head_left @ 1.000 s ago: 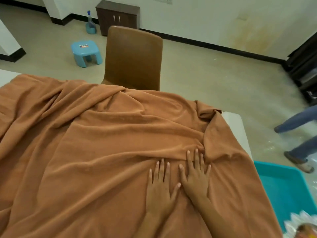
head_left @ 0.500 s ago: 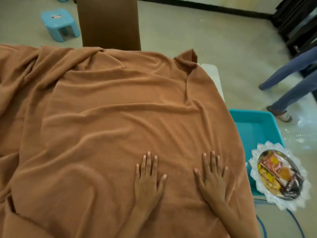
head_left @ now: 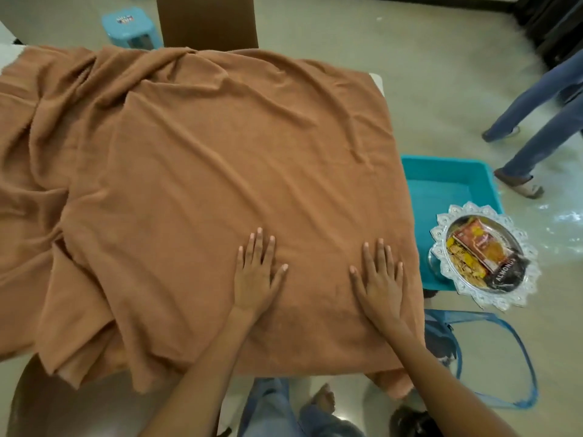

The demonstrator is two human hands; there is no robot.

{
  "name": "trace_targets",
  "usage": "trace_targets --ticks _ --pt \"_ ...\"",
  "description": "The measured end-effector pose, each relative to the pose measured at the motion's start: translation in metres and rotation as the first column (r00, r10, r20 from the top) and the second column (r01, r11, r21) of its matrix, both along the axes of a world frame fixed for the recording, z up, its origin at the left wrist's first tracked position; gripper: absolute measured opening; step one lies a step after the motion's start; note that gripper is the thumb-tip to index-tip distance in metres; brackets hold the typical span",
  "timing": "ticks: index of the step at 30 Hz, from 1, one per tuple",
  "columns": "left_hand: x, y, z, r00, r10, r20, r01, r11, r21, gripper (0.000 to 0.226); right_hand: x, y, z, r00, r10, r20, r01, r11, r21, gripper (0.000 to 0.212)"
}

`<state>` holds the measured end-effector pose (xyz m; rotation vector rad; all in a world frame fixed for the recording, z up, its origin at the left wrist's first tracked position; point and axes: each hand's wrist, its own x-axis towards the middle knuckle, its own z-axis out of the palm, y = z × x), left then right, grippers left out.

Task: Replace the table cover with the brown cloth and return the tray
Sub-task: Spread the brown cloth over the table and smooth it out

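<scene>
A: Where are the hands?
B: Left hand (head_left: 256, 272) and right hand (head_left: 380, 279) lie flat, fingers spread, pressing the soft brown fleece cloth (head_left: 220, 171) at lower centre.
A: Which step?
B: Smoothing, I judge; the cloth's long axis runs left to right, bunched at left. Next: fetch the scalloped silver tray of snack packets (head_left: 482, 257), right, resting on the teal plastic tub (head_left: 441, 171).
</scene>
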<state>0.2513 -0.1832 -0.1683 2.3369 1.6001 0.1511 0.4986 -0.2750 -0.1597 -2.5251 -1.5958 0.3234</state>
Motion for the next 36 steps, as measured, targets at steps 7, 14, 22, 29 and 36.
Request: trace_targets --ticks 7,14,22,29,36 --pt "0.015 -0.02 0.0 0.999 0.052 -0.015 -0.052 0.998 -0.021 0.073 0.01 -0.029 0.002 0.996 0.094 0.002 -0.094 0.996 -0.006 0.067" --pt "0.046 -0.006 0.015 0.99 0.12 0.078 -0.124 0.991 0.045 0.076 0.019 -0.007 0.021 0.998 0.061 -0.031 -0.058 0.993 0.098 0.065" --pt "0.142 0.125 0.028 0.995 0.043 0.095 -0.053 0.994 0.097 0.066 0.054 0.157 0.035 0.976 0.177 -0.128 -0.152 0.97 0.189 0.098" --pt "0.184 0.256 0.0 0.994 0.051 0.099 -0.064 0.988 0.139 0.062 0.092 0.348 0.041 0.981 0.178 -0.08 -0.159 0.966 0.206 0.082" --pt "0.192 0.316 -0.019 0.995 0.055 0.088 -0.07 0.981 0.181 0.068 0.132 0.439 0.004 0.97 0.24 0.031 -0.242 0.969 0.055 0.098"
